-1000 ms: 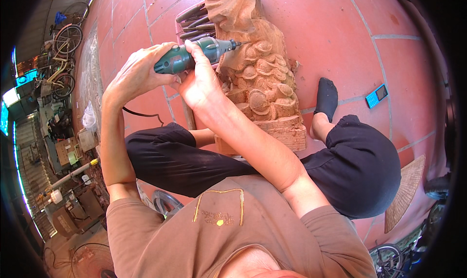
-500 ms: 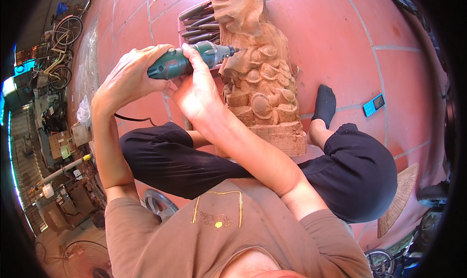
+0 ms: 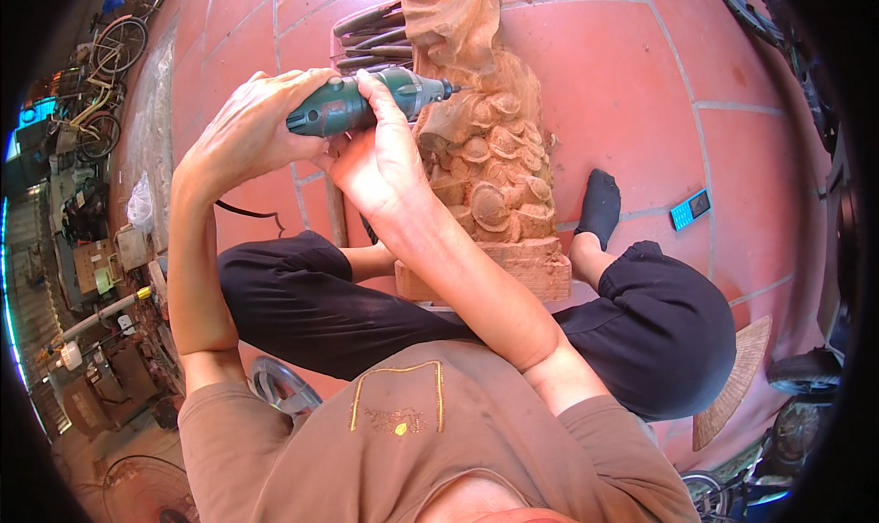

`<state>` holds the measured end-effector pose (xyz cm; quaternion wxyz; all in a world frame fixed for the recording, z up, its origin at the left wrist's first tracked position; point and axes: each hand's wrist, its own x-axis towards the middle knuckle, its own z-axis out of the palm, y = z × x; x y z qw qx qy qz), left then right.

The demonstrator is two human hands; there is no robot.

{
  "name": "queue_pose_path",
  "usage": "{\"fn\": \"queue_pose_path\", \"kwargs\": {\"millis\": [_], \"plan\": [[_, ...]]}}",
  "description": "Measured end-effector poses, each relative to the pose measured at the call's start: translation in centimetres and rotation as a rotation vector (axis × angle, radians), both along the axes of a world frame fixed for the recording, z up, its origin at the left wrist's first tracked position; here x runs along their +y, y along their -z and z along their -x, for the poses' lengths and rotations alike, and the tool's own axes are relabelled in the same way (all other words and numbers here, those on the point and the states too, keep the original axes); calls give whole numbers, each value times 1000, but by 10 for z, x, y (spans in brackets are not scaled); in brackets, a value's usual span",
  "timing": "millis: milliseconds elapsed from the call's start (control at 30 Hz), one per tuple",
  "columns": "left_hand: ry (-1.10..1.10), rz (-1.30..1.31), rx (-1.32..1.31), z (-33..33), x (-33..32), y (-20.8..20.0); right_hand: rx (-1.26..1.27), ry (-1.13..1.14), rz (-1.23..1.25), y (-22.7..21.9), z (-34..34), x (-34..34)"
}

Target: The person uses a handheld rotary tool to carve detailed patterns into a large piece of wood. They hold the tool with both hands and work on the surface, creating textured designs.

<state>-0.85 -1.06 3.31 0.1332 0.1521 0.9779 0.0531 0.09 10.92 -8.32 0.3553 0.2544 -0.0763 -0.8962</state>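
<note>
A green rotary tool (image 3: 331,111) with a grey nose lies across both my hands, its tip pointing right. My left hand (image 3: 243,134) is wrapped round its rear end. My right hand (image 3: 385,161) grips it further forward, thumb on top and the other fingers mostly hidden beneath. The tip is over the left part of a carved wooden sculpture (image 3: 494,161), just below its draped folds; whether it touches the wood I cannot tell. Rounded, bowl-like shapes cover the lower carving, above a plain block base (image 3: 513,269).
Several dark-handled hand tools (image 3: 377,40) lie in a tray left of the carving. A black cord (image 3: 245,210) hangs below my left hand. On the tiled floor (image 3: 632,75) are a blue phone (image 3: 690,210) and a woven hat (image 3: 734,386). Bicycles (image 3: 119,47) stand far left.
The rotary tool has shifted slightly right and up against the carving, with both my hands still on it. The whole view has also shifted a little.
</note>
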Motion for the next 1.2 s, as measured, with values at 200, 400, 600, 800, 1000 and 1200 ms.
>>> {"fn": "queue_pose_path", "kwargs": {"millis": [200, 400, 600, 800, 1000, 1200], "plan": [[21, 32, -25, 9, 2, 3, -10, 18, 6, 3, 5, 1], [48, 10, -27, 14, 2, 8, -36, 2, -26, 4, 8, 3], [87, -40, -20, 15, -4, 16, 10, 22, -53, 9, 6, -1], [41, -43, -69, 14, -7, 18, -24, 5, -76, 12, 7, -3], [32, -62, -11, 10, -7, 19, -9, -16, -63, 18, 9, -8], [18, -66, -7, 12, -12, 23, 27, -23, -48, 26, 13, -13]]}}
